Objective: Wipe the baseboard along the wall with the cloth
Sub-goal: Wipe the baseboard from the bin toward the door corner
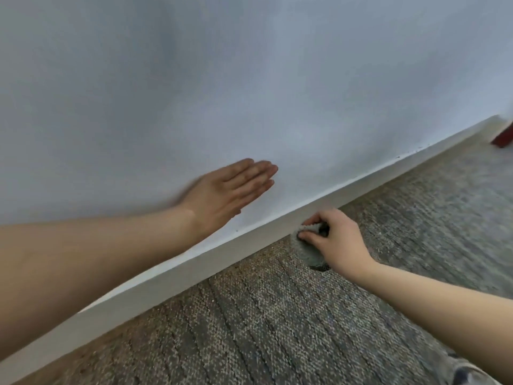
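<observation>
A white baseboard [194, 270] runs diagonally from the lower left to the upper right, at the foot of a pale wall [249, 79]. My right hand [333, 240] grips a bunched grey cloth [308, 250] and holds it against the baseboard's face, just above the carpet. My left hand [233, 190] lies flat on the wall above the baseboard, its fingers straight and together, pointing right. Dark specks dot the baseboard's top edge further to the right.
Grey-brown carpet [277, 329] covers the floor below the baseboard. A dark red object [502, 140] stands on the carpet by the wall at the far right. A bit of a shoe [469, 375] shows at the bottom right corner.
</observation>
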